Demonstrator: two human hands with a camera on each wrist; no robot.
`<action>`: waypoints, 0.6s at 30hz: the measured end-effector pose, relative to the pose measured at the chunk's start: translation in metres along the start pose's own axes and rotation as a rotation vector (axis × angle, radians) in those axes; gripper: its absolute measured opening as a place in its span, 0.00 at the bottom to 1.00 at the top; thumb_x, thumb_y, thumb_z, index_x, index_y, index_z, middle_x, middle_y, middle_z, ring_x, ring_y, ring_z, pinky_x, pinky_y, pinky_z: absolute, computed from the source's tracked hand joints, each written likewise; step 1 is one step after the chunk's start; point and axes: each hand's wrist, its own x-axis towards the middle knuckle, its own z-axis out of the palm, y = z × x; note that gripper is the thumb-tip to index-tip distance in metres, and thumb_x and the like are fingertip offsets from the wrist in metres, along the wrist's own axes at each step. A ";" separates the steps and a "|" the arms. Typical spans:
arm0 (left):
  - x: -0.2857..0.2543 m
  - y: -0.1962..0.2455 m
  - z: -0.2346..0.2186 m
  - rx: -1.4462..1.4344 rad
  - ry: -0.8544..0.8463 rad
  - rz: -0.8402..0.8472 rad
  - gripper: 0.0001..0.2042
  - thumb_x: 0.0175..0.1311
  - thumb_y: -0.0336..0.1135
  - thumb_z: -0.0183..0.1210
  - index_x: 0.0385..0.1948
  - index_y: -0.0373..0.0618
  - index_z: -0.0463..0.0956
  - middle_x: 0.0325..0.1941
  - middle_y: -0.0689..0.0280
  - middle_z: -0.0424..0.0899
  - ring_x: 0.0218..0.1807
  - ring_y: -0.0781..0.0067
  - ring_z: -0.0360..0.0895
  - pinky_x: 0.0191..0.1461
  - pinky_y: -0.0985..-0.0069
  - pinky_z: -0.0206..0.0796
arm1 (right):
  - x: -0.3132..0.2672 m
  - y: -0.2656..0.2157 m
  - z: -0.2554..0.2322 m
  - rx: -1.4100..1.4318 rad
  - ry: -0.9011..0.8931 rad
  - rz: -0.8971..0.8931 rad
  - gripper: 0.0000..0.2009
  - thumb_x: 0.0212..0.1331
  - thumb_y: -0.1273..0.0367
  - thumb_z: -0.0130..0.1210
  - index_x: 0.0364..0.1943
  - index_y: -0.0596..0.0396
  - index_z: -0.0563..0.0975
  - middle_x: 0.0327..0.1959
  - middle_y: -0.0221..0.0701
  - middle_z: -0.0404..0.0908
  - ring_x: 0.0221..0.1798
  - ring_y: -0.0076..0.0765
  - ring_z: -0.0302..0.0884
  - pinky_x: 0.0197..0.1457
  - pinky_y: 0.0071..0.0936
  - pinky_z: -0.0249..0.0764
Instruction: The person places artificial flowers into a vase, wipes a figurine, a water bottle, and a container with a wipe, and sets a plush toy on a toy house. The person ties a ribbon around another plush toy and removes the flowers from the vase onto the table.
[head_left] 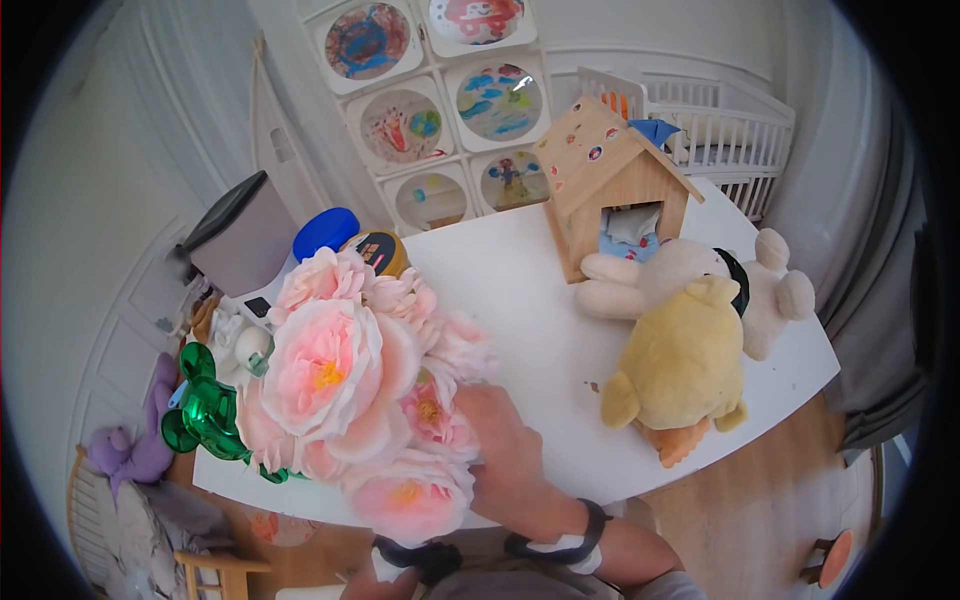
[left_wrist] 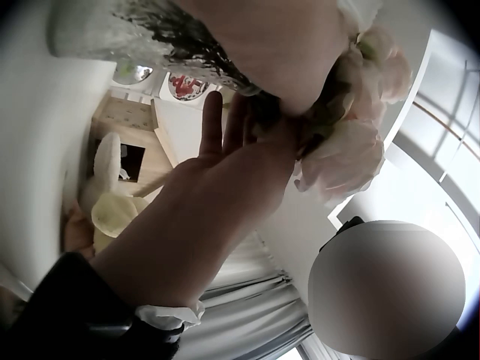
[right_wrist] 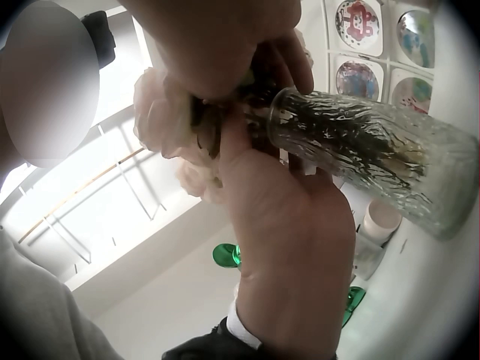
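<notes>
Pale pink artificial flowers (head_left: 330, 380) with yellow centres fill the left middle of the head view. Their dark stems reach into a clear ribbed glass vase (right_wrist: 442, 176), its mouth just under the blooms. My right hand (head_left: 510, 460) grips the stems from the right side, close above the rim; some of its fingers stand out straighter in the left wrist view. My left hand (right_wrist: 292, 217) holds the stems from the other side, thumb against them and fingertips near the vase rim. In the head view the blossoms hide the left hand and the vase.
On the white table (head_left: 500, 290) stand a wooden toy house (head_left: 600, 180), a yellow plush toy (head_left: 680, 350) and a pale plush toy (head_left: 680, 275) at right. A shiny green bear figure (head_left: 210, 410), a blue lid (head_left: 326, 233) and a grey bin (head_left: 240, 235) are at left.
</notes>
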 end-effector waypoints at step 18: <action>-0.001 0.004 0.003 0.026 0.025 0.030 0.31 0.69 0.42 0.54 0.70 0.44 0.53 0.71 0.54 0.62 0.72 0.58 0.61 0.74 0.61 0.54 | -0.001 0.001 -0.001 -0.043 -0.068 0.033 0.39 0.37 0.79 0.65 0.61 0.58 0.64 0.56 0.48 0.70 0.41 0.54 0.80 0.29 0.37 0.80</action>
